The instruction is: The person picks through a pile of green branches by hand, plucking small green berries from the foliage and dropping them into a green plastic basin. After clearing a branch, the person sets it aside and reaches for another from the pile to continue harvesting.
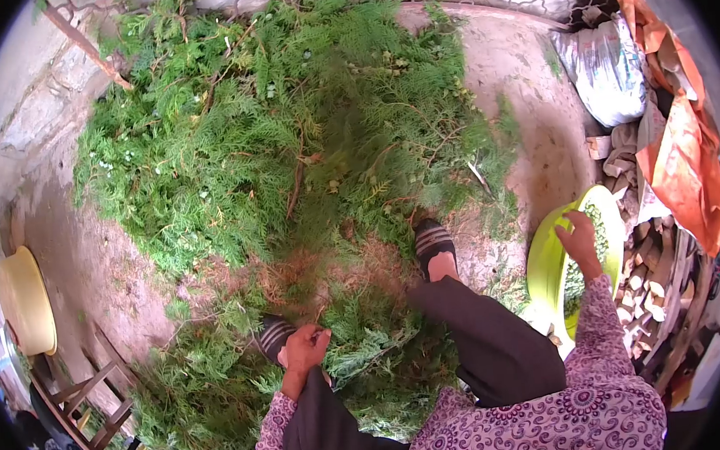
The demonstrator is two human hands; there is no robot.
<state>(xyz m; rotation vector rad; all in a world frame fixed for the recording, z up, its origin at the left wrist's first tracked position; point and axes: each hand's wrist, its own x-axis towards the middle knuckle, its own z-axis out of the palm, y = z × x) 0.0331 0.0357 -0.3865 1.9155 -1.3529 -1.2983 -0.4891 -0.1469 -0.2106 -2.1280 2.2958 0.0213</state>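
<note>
Hands (304,348) over branch-strewn dirt yard (540,151)

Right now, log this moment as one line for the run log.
left hand: closed on green sprig | right hand: over green bowl, grip unclear | branch pile on ground ahead

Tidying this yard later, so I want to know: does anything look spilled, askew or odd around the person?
Cut green branches cover the ground right up to both feet, burying the work spot. The green bowl by the right hand stands tilted on edge rather than flat. Nothing looks broken.
</note>
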